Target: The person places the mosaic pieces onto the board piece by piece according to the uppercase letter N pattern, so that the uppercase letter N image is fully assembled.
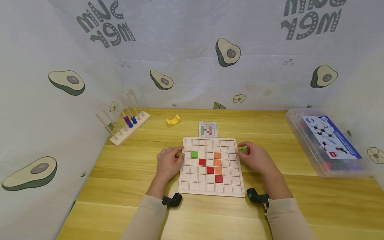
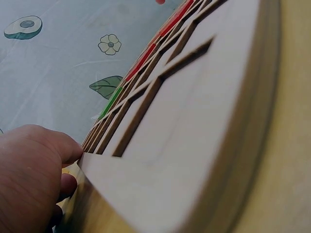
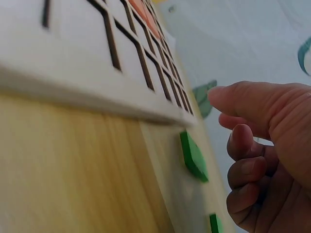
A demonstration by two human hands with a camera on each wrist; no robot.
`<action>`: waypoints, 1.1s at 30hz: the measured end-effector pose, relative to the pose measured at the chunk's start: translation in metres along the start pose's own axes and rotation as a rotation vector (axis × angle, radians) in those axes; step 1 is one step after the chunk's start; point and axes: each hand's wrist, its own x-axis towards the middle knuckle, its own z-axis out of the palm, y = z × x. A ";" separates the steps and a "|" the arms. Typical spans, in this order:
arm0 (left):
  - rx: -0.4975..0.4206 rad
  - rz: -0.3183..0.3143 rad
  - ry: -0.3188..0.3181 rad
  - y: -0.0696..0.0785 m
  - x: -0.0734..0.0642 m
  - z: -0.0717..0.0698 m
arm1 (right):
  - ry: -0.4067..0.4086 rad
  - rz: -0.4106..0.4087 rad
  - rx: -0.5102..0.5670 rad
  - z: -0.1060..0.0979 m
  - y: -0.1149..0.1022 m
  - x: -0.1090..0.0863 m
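A light wooden grid board [image 1: 193, 186] lies flat on the table, seen whole in the head view. One green tile [image 1: 194, 154], three red tiles [image 1: 210, 170] on a diagonal and an orange column [image 1: 217, 162] fill some of its squares. My left hand [image 1: 168, 164] rests at the board's left side, a fingertip touching its edge in the left wrist view. Just off the right edge is my right hand [image 1: 257, 160], fingers loosely bent, nothing visible between them. Below it, loose green tiles [image 3: 195, 159] lie on the table in the right wrist view.
Behind the board lies a small printed grid card [image 1: 208, 129]. A wooden peg stand [image 1: 129, 130] with purple and blue beads is at the back left, near a yellow curved piece [image 1: 173, 120]. At right sits a clear plastic case [image 1: 327, 143]. Patterned cloth surrounds the table.
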 end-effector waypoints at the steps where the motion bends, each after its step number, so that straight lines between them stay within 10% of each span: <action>1: 0.003 -0.001 -0.001 0.000 0.000 0.000 | 0.009 0.010 -0.004 -0.003 0.004 0.000; 33: 0.009 -0.005 -0.013 0.002 -0.001 -0.003 | 0.049 0.188 0.013 -0.039 0.072 -0.015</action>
